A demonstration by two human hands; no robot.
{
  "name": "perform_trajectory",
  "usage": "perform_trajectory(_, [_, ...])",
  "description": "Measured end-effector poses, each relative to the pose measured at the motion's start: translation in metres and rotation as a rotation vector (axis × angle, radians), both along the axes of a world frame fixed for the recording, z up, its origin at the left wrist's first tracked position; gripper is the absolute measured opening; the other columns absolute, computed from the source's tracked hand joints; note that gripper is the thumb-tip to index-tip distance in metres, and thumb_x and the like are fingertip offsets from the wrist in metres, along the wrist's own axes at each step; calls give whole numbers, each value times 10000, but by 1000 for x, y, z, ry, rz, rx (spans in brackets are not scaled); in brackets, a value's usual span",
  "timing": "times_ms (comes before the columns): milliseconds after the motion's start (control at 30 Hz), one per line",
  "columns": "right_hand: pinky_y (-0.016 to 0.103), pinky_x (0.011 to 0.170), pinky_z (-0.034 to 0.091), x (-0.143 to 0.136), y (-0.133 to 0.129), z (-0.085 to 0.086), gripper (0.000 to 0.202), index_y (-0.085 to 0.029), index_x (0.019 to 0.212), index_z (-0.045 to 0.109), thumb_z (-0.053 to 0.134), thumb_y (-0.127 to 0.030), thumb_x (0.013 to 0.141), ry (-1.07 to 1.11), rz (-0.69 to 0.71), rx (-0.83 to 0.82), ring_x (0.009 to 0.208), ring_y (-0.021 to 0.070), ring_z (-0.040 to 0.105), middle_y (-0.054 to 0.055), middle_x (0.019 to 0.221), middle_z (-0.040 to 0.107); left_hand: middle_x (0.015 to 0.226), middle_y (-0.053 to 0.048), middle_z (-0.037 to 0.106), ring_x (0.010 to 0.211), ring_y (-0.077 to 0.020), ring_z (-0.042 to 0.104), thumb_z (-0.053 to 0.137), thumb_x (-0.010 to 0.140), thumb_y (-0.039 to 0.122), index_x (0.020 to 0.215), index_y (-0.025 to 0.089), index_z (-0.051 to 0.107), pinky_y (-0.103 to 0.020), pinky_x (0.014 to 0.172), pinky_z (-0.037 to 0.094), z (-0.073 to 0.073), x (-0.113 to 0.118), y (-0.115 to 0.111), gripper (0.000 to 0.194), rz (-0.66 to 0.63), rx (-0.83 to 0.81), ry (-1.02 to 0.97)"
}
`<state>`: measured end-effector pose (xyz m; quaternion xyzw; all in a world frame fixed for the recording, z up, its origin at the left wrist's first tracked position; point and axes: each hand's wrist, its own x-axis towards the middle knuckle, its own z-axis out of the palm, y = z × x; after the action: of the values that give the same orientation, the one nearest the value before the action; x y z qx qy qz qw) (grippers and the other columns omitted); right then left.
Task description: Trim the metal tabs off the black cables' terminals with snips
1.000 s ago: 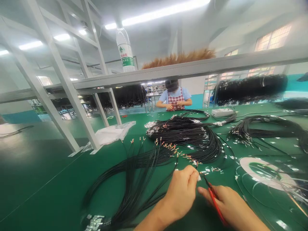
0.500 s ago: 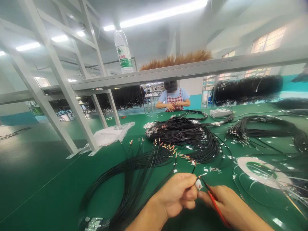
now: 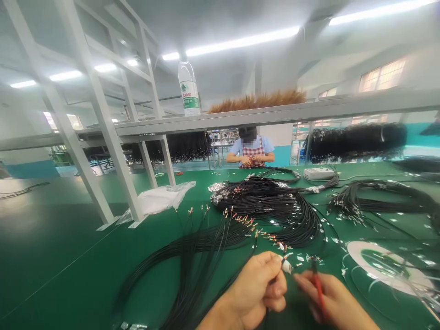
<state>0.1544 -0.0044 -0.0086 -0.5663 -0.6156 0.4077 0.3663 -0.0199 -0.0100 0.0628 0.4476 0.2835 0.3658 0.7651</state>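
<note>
My left hand (image 3: 259, 286) is closed in a pinch on the end of a black cable (image 3: 283, 261), whose stripped tip points up past my thumb. A small white piece (image 3: 287, 267) shows right beside my fingertips. To its right, my right hand (image 3: 330, 295) is closed round a red-handled tool (image 3: 319, 293) with a dark tip; motion blurs it, and its exact kind does not show. The tool tip is apart from the cable end. A bundle of black cables (image 3: 185, 256) lies to the left, its stripped copper and coloured ends fanned out beyond my left hand.
A large heap of black cables (image 3: 261, 201) lies ahead, another coil (image 3: 385, 195) at right. Nearer stands a white reel (image 3: 357, 252). A plastic bag (image 3: 161, 198) rests by the metal shelf legs (image 3: 123, 183). A person (image 3: 252, 149) works across the green table (image 3: 68, 284).
My right hand has drawn the red-handled tool away from the cable end, and the tool has turned more upright. My left hand keeps its pinch. The whole view has shifted slightly.
</note>
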Motion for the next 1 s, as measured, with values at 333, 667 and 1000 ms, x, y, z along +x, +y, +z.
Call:
perform_trajectory(333, [231, 475, 278, -26, -20, 14, 378, -169, 578, 607, 727, -518, 663, 773, 42, -123, 440, 85, 387, -34, 434, 482, 502, 61, 479, 352, -32, 222, 590, 810, 482, 1013, 144, 475, -217, 398, 117, -23, 14, -2, 411, -115, -36, -8])
perform_trajectory(667, [231, 425, 322, -30, -28, 15, 346, -201, 678, 629, 653, -546, 697, 343, -170, 146, 422, 117, 433, -40, 459, 513, 889, -39, 602, 840, -130, 537, 684, 689, 160, 1012, 132, 565, -272, 795, 408, -2, 2, 0, 346, 199, 305, 418])
perform_trajectory(1000, [209, 448, 414, -27, -26, -11, 278, -240, 697, 608, 457, -407, 860, -275, -199, 724, 410, 128, 536, -15, 510, 607, 762, -5, 599, 698, -115, 536, 562, 668, 61, 896, 153, 581, -244, 661, 422, -12, 9, -3, 246, 351, 465, 529])
